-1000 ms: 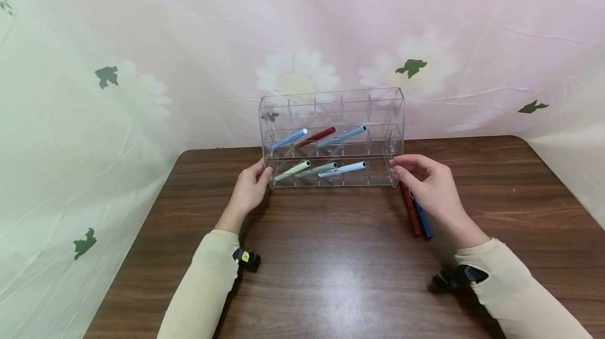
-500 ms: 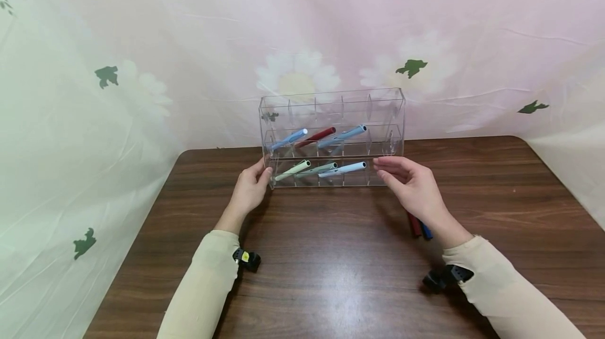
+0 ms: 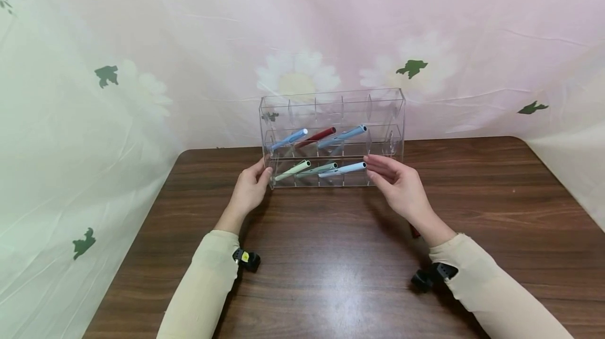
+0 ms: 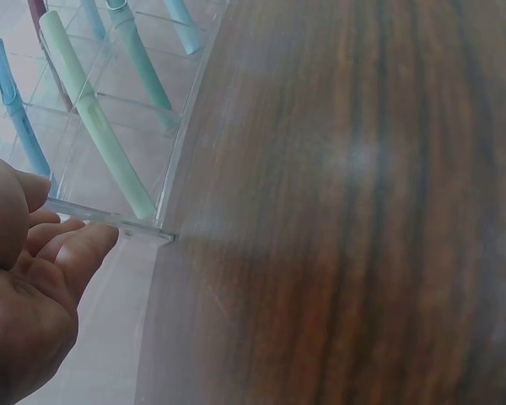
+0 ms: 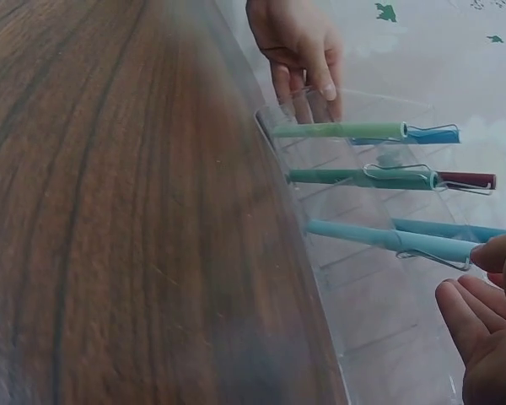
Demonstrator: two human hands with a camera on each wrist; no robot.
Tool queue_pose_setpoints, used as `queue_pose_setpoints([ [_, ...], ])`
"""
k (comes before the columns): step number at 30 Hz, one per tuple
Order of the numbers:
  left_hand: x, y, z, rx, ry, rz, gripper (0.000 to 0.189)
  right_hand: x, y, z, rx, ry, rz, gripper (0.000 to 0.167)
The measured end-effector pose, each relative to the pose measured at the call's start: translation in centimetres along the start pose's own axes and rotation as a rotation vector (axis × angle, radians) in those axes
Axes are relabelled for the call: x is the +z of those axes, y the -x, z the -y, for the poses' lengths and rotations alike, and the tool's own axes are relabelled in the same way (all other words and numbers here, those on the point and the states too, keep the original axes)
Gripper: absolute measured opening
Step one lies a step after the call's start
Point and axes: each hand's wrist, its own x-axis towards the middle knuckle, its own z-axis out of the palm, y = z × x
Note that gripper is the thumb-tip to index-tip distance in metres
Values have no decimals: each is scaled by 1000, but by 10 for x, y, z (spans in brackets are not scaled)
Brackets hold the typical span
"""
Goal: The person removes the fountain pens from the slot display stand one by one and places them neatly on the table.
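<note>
A clear tiered pen holder (image 3: 331,104) stands at the back of the table. My left hand (image 3: 250,186) grips its left side panel, thumb on the inside and fingers outside in the left wrist view. My right hand (image 3: 402,187) is at the lower tier, its thumb and fingertips on either side of the light blue pen's (image 3: 344,170) capped end. That pen leans beside a dark green pen (image 3: 315,170) and a pale green pen (image 3: 292,171). Behind them, the upper tier holds a blue pen (image 3: 288,139), a dark red pen (image 3: 315,137) and another blue pen (image 3: 341,137).
A bit of a red pen (image 3: 415,231) shows under my right wrist; the rest is hidden. The brown wooden table (image 3: 302,255) backs onto a floral cloth (image 3: 212,66). In the holder, the compartments to the right of the pens hold none.
My right hand has left the holder's right side and moved left to the light blue pen, covering most of the red and blue pens on the table. My left hand has stayed put.
</note>
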Motion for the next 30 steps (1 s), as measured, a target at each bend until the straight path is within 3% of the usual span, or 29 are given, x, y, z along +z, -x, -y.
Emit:
queue_pose_setpoints([
  [18,0,-1,2,-1,-6,-7,49,13,-5,-1,115,129,-50,30],
  [30,-1,1,-1,-7,-13,5,50,16,-11,-1,143,38,-46,24],
])
